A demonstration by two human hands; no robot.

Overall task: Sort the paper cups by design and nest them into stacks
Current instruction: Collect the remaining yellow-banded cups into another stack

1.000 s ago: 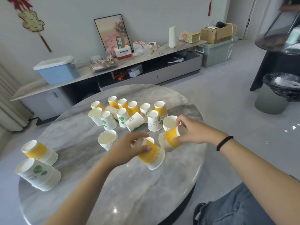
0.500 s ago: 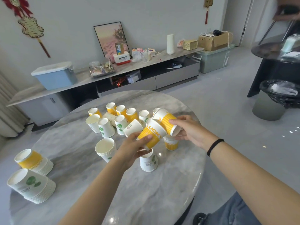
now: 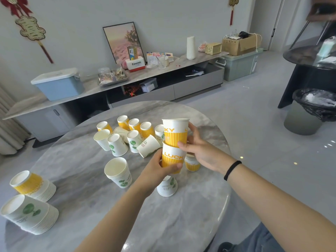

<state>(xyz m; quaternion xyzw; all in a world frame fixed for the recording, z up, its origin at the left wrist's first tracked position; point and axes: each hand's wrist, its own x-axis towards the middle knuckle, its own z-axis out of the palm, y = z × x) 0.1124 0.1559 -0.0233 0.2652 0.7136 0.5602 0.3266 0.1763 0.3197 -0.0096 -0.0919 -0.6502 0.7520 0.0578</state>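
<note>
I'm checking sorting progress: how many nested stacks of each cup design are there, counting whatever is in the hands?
Yellow-banded paper cups: 2 stacks: lying yellow stack at left, held yellow pair between left hand and right hand.
White green-leaf paper cups: 2 stacks: lying green-leaf stack at front left, upright green-leaf stack mid-table.
Total: 4 stacks.

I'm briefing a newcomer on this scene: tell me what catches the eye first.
Two yellow-banded white paper cups, one nesting into the other, held upright above the round grey marble table by the left hand and right hand. Behind them, a cluster of loose upturned paper cups; at the table's left edge, two lying stacks.
</note>
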